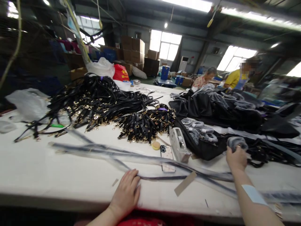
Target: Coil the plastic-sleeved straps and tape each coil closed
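My right hand (237, 160) reaches out to the right, its fingers closed round a coiled dark strap (237, 142) in cloudy clear wrap. My left hand (127, 190) lies on the white table near its front edge, fingers stretched out and fairly flat. Its fingertips are beside the end of a long plastic-wrapped black strap (162, 178); I cannot tell if they press on it. More long wrapped straps (141, 156) stretch across the table, passing by a phone (167, 153). Several wrapped coils (199, 129) lie on black bag material (211, 149) left of my right hand.
Black straps with gold buckles (94, 97) are heaped at the back left, with a smaller buckled bundle (145, 124) in front. A white tape dispenser (179, 144), yellow roll (155, 145) and brown card strip (185, 183) lie mid-table. Two people (235, 78) are beyond the black bags (225, 110).
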A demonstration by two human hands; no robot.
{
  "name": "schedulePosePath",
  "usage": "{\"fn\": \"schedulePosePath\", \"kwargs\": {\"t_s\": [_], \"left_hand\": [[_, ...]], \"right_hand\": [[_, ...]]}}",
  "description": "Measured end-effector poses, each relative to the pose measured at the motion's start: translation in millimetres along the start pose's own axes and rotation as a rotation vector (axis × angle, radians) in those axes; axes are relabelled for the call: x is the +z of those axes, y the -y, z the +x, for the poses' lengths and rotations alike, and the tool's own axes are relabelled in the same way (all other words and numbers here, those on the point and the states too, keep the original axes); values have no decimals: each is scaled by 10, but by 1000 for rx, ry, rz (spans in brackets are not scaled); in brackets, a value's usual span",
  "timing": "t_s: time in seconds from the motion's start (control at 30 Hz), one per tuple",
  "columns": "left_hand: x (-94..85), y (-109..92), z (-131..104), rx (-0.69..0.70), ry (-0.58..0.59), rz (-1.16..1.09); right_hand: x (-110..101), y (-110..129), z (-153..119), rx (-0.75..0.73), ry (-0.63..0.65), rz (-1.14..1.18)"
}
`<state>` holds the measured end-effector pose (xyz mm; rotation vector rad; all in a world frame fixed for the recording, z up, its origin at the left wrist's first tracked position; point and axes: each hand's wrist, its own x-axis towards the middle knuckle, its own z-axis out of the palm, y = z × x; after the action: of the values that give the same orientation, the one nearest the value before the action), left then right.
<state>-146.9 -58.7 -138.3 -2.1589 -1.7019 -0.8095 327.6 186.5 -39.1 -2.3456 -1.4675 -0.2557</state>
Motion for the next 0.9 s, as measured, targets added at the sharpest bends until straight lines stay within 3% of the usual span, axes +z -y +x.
{"fn": "schedulePosePath", "kwargs": {"t_s": [0.17,0.2,0.27,0.3,0.37,0.4,0.43,0.53,0.63,0.7,0.77,0.9], "left_hand": [[-70,-70,16,-155,179,-166],[-75,-63,17,-176,201,-193],[-85,-39,38,-215,233,-222],[-89,-22,63,-235,257,-212],[-100,26,143,-276,325,-152],[-107,58,194,-292,362,-113],[-116,93,249,-305,395,-78],[-177,199,393,-300,459,-33],[-290,244,451,-264,506,-49],[-375,238,447,-246,518,-73],[-442,233,437,-242,514,-91],[-457,308,465,-287,464,-69]], "right_hand": [[-389,523,-147,-340,66,102],[-500,646,-257,-383,26,132],[-721,880,-579,-476,-179,261],[-808,981,-784,-541,-179,339],[-862,1129,-1240,-763,32,462],[-812,1171,-1467,-942,203,496],[-707,1192,-1678,-1116,278,546],[-155,1171,-2130,-1386,324,497],[415,1121,-2275,-1386,304,445],[616,1107,-2260,-1319,330,409],[651,1113,-2216,-1259,384,378],[454,1162,-2179,-1209,489,325]]}}
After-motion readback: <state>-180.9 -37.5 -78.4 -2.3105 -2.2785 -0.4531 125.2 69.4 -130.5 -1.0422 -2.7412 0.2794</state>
